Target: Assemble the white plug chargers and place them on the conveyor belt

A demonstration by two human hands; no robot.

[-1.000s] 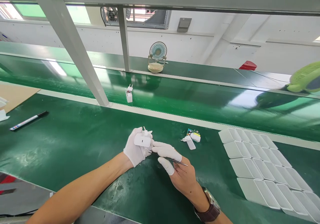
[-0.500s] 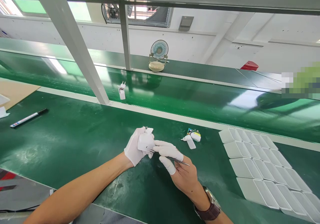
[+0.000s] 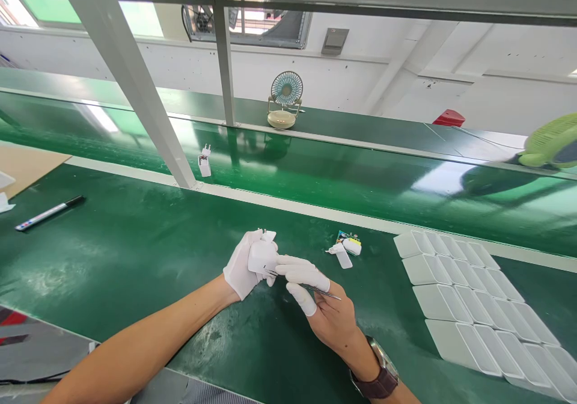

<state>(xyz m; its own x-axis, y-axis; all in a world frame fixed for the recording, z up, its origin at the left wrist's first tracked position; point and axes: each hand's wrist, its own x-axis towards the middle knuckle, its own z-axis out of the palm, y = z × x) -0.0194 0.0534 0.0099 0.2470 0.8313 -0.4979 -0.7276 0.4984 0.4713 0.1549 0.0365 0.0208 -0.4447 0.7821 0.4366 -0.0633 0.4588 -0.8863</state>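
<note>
My left hand (image 3: 243, 269), white glove, closed around white plug adapter (image 3: 261, 256), held just above green desk (image 3: 135, 254). My right hand (image 3: 315, 299), white covers on fingers, pinching thin metal tweezers (image 3: 306, 285), tip at adapter's lower edge. I judge adapter light, rigid, smooth hard plastic, rounded block, prongs on far side; slippery in glove, best gripped across flat sides. Small loose parts (image 3: 346, 249) near; white trays (image 3: 469, 299) at right, glossy, thin-walled.
</note>
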